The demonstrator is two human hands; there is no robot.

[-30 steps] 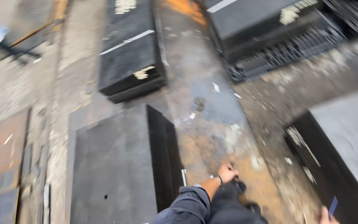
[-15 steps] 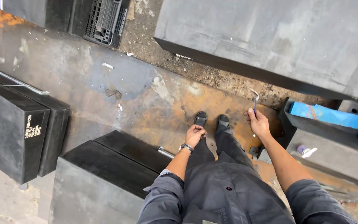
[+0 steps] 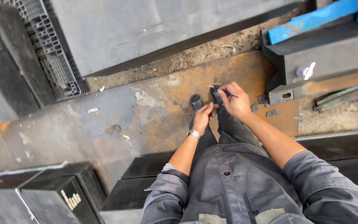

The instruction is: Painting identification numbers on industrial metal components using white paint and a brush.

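Rusty orange-brown steel plate [image 3: 162, 103] on the floor, person standing on it, camera looking straight down over grey work clothes. Landmark = that rusty plate.

Right hand [image 3: 238, 101] over the plate's middle, fingers closed in a pinch on a thin marking pen [image 3: 224, 92], dark shaft with a pale tip pointing left. Left hand [image 3: 204, 116] just beside the right hand, fingers curled and bunched, fingertips near the pen's tip end; cannot tell if it grips anything or actually touches the pen. Metal wristwatch [image 3: 194, 133] on the left wrist. Both sleeves rolled up to the elbow.

Two black shoes [image 3: 196, 101] on the plate, right under the hands; the right one mostly hidden by the right hand.

Small flat metal pieces [image 3: 266, 105] lie on the plate at its right part, near the right hand, apart from it.

Large grey steel slab [image 3: 154, 33] beyond the plate's far edge, with a strip of gritty dirt between. Grey plastic grid pallet [image 3: 54, 62] at the plate's upper left, partly under the slab. Dark steel beam [image 3: 311, 54] at the plate's right edge, a blue painted bar [image 3: 311, 20] on top of it, small white-and-purple object on the beam face, too small to identify. Black steel blocks [image 3: 63, 195] at the plate's near-left side, pale markings on their ends.
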